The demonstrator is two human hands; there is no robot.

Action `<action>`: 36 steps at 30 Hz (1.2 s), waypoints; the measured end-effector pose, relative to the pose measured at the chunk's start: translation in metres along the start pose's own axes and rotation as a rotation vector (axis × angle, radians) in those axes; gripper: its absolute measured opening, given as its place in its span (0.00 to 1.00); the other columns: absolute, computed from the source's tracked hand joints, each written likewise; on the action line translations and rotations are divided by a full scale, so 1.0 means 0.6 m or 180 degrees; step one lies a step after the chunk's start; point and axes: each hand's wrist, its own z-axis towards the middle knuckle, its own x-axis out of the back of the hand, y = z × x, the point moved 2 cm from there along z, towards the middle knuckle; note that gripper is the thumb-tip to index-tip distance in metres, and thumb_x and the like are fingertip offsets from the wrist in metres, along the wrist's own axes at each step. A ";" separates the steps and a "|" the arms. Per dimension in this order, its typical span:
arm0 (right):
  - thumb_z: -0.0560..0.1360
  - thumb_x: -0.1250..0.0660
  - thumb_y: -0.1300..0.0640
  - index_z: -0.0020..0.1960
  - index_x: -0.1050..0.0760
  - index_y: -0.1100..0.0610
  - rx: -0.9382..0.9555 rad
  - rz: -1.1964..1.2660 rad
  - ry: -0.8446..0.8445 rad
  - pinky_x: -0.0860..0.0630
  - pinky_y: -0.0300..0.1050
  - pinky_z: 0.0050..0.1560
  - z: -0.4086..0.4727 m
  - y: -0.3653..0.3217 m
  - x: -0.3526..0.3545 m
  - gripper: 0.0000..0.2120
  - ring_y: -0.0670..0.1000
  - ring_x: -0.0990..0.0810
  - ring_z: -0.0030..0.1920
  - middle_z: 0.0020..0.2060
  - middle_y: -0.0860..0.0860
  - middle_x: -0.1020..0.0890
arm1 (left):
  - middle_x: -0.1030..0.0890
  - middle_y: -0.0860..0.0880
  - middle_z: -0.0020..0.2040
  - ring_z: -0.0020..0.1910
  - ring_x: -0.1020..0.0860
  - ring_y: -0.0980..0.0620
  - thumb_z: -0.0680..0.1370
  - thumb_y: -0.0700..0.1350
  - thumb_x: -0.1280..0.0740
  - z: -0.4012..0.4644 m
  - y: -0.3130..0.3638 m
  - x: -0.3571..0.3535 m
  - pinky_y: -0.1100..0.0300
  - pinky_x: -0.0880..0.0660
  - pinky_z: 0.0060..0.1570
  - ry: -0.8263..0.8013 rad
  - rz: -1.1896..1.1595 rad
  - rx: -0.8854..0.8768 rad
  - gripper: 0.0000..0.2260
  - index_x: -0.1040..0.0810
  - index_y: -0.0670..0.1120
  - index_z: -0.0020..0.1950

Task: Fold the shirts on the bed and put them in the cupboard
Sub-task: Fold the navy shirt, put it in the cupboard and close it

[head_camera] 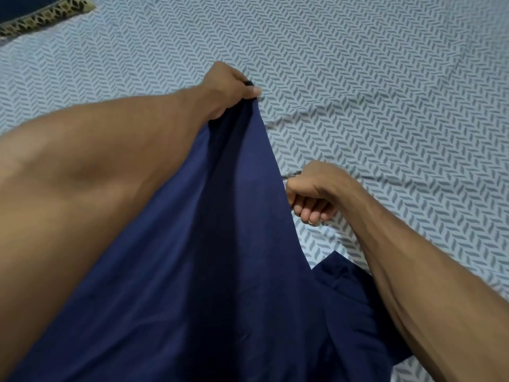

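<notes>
I have the navy shirt (214, 257) stretched over the near part of the bed (385, 92), most of it hanging between my arms and one sleeve lying flat on the sheet toward the near right edge. My left hand (231, 86) reaches farthest out, its fingers (254, 91) pinching a bunched corner of the cloth and lifting it off the sheet. My right hand (316, 194) sits just beside the shirt's right edge with its fingers curled tight; it seems to grip that edge, though the contact itself is hidden behind the fabric. I judge this to be the spreading or first fold of one shirt, with the cupboard not in view. Next I would need to lay the cloth flat without creases and bring the sleeve inward. A dark pillow with a patterned border (41, 15) lies at the far left corner.
</notes>
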 end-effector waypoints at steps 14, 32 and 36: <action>0.65 0.32 0.62 0.34 0.17 0.61 0.0147 0.0216 0.0597 0.23 0.42 0.33 -0.079 -0.007 -0.021 0.05 0.54 0.20 0.26 0.30 0.56 0.16 | 0.17 0.47 0.51 0.51 0.19 0.39 0.66 0.61 0.25 -0.275 -0.091 0.029 0.48 0.20 0.49 -0.0511 0.2825 -0.1056 0.22 0.19 0.51 0.55; 0.53 0.13 0.55 0.42 0.29 0.58 0.0807 -0.2134 0.1854 0.21 0.54 0.55 -0.009 -0.243 -0.107 0.29 0.63 0.20 0.56 0.51 0.59 0.18 | 0.20 0.45 0.64 0.66 0.25 0.42 0.75 0.48 0.28 -0.255 -0.383 0.373 0.46 0.28 0.66 0.2065 0.0945 0.0615 0.19 0.21 0.47 0.66; 0.52 0.14 0.53 0.38 0.28 0.55 0.0790 -0.2049 0.1862 0.23 0.49 0.41 -0.005 -0.230 -0.101 0.26 0.58 0.22 0.43 0.38 0.54 0.21 | 0.21 0.41 0.62 0.62 0.23 0.40 0.70 0.56 0.23 -0.226 -0.462 0.444 0.48 0.25 0.60 0.1993 0.0424 0.1597 0.27 0.22 0.41 0.63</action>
